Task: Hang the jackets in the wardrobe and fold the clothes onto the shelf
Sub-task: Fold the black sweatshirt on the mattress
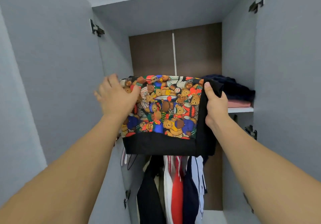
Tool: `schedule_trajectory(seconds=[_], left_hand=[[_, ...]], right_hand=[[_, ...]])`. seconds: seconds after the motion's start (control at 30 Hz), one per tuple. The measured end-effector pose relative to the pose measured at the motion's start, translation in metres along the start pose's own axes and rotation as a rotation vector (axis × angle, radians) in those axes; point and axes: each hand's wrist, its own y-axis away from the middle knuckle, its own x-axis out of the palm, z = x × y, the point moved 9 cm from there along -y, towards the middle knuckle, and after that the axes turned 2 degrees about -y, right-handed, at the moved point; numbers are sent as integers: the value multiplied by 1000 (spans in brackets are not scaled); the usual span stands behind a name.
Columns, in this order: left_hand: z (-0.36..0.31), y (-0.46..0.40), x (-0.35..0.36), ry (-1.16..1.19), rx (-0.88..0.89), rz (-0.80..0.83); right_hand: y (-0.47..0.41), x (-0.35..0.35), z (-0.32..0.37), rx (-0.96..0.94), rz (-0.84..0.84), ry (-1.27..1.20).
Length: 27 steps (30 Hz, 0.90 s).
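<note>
Black-edged teddy-print garment: right hand pinches its edge; left hand, seemingly spread, presses it.

Both arms reach up; left hand lies flat with straight fingers, right hand is curled, thumb up.

We are at home, facing an open grey wardrobe, jackets hanging below a shelf of folded clothes.
</note>
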Motion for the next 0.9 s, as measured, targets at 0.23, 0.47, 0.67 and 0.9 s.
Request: schedule_trajectory(seconds=[0.23,0.47,0.67,0.9], left_hand=[[10,-52,148,903,-394,617],[-4,-206,183,983,-346,361],[-8,-317,204,662,-299,-12],[10,-403,280,403,-294,-53]], right_hand=[[-113,65,11,-8,103,-64],[-240,147,19,22,54,-87],[-321,212,-14,101,128,-75],[-403,250,-53,-24,24,-12]])
